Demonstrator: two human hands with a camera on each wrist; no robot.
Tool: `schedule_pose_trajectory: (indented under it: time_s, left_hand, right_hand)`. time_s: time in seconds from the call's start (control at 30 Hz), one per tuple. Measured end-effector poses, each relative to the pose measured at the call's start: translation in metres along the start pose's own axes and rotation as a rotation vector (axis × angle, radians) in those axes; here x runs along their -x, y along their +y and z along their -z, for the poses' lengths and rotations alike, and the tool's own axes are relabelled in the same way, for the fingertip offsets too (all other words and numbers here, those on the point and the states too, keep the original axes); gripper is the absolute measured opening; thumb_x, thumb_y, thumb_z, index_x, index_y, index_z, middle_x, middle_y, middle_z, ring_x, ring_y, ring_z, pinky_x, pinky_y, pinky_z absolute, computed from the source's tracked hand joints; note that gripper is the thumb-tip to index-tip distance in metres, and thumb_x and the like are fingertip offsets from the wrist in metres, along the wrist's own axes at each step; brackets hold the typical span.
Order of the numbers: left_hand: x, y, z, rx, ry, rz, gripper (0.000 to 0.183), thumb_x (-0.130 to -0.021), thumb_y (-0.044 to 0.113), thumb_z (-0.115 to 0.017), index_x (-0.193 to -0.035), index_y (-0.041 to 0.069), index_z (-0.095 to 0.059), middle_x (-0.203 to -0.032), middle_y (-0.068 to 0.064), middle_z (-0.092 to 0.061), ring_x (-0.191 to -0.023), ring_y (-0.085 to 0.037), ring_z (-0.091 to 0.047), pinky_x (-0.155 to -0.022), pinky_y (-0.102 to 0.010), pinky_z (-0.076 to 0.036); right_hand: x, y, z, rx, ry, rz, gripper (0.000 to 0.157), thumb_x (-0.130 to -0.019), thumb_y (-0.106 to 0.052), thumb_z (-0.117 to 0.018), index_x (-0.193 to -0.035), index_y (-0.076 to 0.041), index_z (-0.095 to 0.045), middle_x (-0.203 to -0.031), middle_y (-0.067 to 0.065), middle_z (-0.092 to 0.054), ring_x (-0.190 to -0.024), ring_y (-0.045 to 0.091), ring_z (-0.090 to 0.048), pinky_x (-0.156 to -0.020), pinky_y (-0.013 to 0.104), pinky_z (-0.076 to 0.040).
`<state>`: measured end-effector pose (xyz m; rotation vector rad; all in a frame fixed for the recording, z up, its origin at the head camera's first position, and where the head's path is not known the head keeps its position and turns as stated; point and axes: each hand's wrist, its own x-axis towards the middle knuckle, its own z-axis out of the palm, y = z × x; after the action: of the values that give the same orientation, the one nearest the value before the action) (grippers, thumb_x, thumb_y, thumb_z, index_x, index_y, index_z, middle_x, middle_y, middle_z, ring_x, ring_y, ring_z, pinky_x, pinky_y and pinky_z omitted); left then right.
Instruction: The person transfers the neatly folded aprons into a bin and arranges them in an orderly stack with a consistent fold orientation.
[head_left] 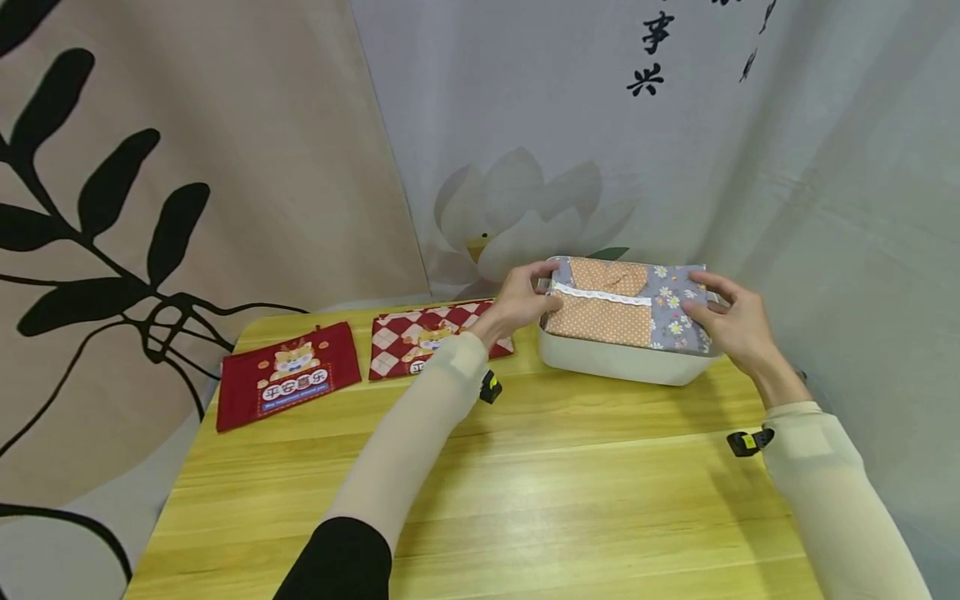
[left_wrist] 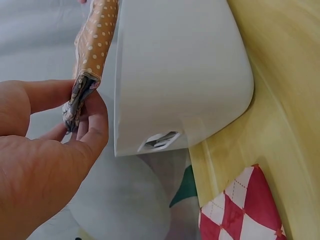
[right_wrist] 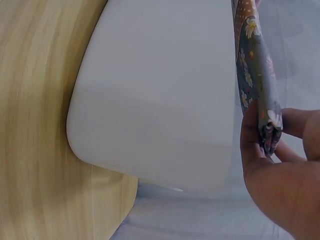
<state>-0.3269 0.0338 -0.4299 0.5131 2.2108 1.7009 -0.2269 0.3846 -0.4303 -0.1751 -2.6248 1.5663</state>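
A folded patterned cloth [head_left: 611,317] shows orange polka dots, grey-blue daisy print and a white lace strip. It lies level over the mouth of a white plastic bin [head_left: 615,357], covering most of the opening. My left hand [head_left: 520,296] pinches the cloth's left end between thumb and fingers; in the left wrist view the layered folded edge [left_wrist: 82,95] shows between them, just above the rim. At the right end, my right hand [head_left: 735,321] grips the daisy-print side, and the right wrist view has that folded end [right_wrist: 270,122] between thumb and fingers. The bin's inside is hidden.
Left of the bin lies a red-and-white diamond-pattern cloth item [head_left: 390,342], partly behind my left forearm. Farther left is a dark red one [head_left: 288,375] with a cartoon animal. The wooden table [head_left: 570,483] meets a printed curtain [head_left: 525,125] at the back.
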Motion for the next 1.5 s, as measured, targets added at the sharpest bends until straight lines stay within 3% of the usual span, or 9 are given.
schedule_pose_trajectory:
  time_s: [0.1,0.33,0.47,0.57,0.7,0.93,1.13,1.37,1.5]
  left_hand:
    - [-0.001,0.000,-0.002,-0.016,0.004,-0.002,0.076,-0.101,-0.002,-0.075,-0.170,0.017,-0.051,-0.171,-0.012,-0.054,-0.136,-0.031,-0.066,-0.095,-0.032,-0.064]
    - [-0.005,0.000,-0.004,-0.050,0.017,-0.007,0.077,-0.099,-0.005,-0.073,-0.170,0.015,-0.051,-0.170,-0.013,-0.054,-0.121,-0.022,-0.066,-0.084,-0.023,-0.059]
    - [-0.007,-0.002,-0.004,-0.085,0.023,-0.021,0.077,-0.098,-0.005,-0.074,-0.170,0.013,-0.052,-0.168,-0.014,-0.057,-0.119,-0.021,-0.065,-0.081,-0.022,-0.057]
    - [-0.009,-0.003,-0.005,-0.107,0.029,-0.028,0.077,-0.097,-0.005,-0.075,-0.169,0.014,-0.053,-0.165,-0.013,-0.060,-0.114,-0.016,-0.064,-0.080,-0.021,-0.056]
    - [-0.011,-0.002,-0.007,-0.133,0.045,-0.025,0.078,-0.097,-0.005,-0.074,-0.169,0.014,-0.053,-0.165,-0.012,-0.062,-0.118,-0.017,-0.065,-0.087,-0.026,-0.059]
    - [-0.013,-0.002,-0.011,-0.186,0.059,-0.007,0.075,-0.100,-0.004,-0.071,-0.170,0.015,-0.051,-0.169,-0.010,-0.059,-0.152,-0.030,-0.063,-0.120,-0.045,-0.061]
    - [-0.014,-0.004,-0.014,-0.197,0.056,0.002,0.072,-0.102,-0.005,-0.069,-0.170,0.014,-0.051,-0.173,-0.011,-0.055,-0.155,-0.033,-0.061,-0.122,-0.047,-0.059]
    - [-0.014,-0.003,-0.013,-0.196,0.037,0.007,0.074,-0.103,-0.005,-0.069,-0.171,0.014,-0.049,-0.177,-0.011,-0.050,-0.157,-0.034,-0.059,-0.122,-0.046,-0.059]
    - [-0.012,-0.002,-0.012,-0.187,0.031,0.006,0.073,-0.105,0.000,-0.071,-0.172,0.015,-0.048,-0.178,-0.012,-0.048,-0.159,-0.035,-0.058,-0.123,-0.047,-0.058]
  right_hand:
    - [-0.001,0.002,-0.001,-0.016,0.004,-0.007,0.066,-0.114,-0.024,-0.068,-0.175,-0.015,-0.043,-0.183,0.025,-0.033,-0.159,0.051,-0.050,-0.088,0.009,-0.061]
    - [-0.003,0.000,-0.004,-0.009,0.017,-0.004,0.065,-0.114,-0.022,-0.068,-0.174,-0.014,-0.045,-0.181,0.026,-0.037,-0.158,0.050,-0.051,-0.087,0.007,-0.060]
    - [-0.007,0.004,-0.005,-0.001,0.020,-0.007,0.065,-0.114,-0.020,-0.068,-0.174,-0.013,-0.045,-0.179,0.025,-0.040,-0.142,0.025,-0.066,-0.087,0.008,-0.060]
    - [-0.009,0.008,-0.005,-0.013,0.014,-0.007,0.066,-0.114,-0.018,-0.067,-0.174,-0.012,-0.043,-0.179,0.027,-0.039,-0.121,0.000,-0.066,-0.085,0.009,-0.061]
    - [-0.012,0.011,-0.006,-0.030,0.005,-0.001,0.067,-0.114,-0.016,-0.067,-0.175,-0.011,-0.041,-0.176,0.028,-0.041,-0.105,-0.010,-0.064,-0.081,0.012,-0.062]
    - [-0.013,0.012,-0.006,0.001,0.003,0.001,0.066,-0.113,-0.013,-0.067,-0.174,-0.010,-0.042,-0.168,0.026,-0.047,-0.096,-0.009,-0.065,-0.075,0.015,-0.061]
    - [-0.015,0.013,-0.003,0.065,-0.038,0.017,0.072,-0.112,-0.012,-0.067,-0.177,-0.009,-0.036,-0.175,0.031,-0.042,-0.103,-0.007,-0.061,-0.078,0.012,-0.060]
    - [-0.015,0.011,-0.004,0.157,-0.065,0.026,0.077,-0.113,-0.018,-0.068,-0.179,-0.008,-0.031,-0.167,0.037,-0.051,-0.132,0.029,-0.062,-0.078,0.008,-0.056]
    - [-0.014,0.010,-0.004,0.165,-0.077,0.023,0.079,-0.114,-0.022,-0.068,-0.180,-0.009,-0.027,-0.164,0.037,-0.054,-0.138,0.036,-0.061,-0.080,0.005,-0.052]
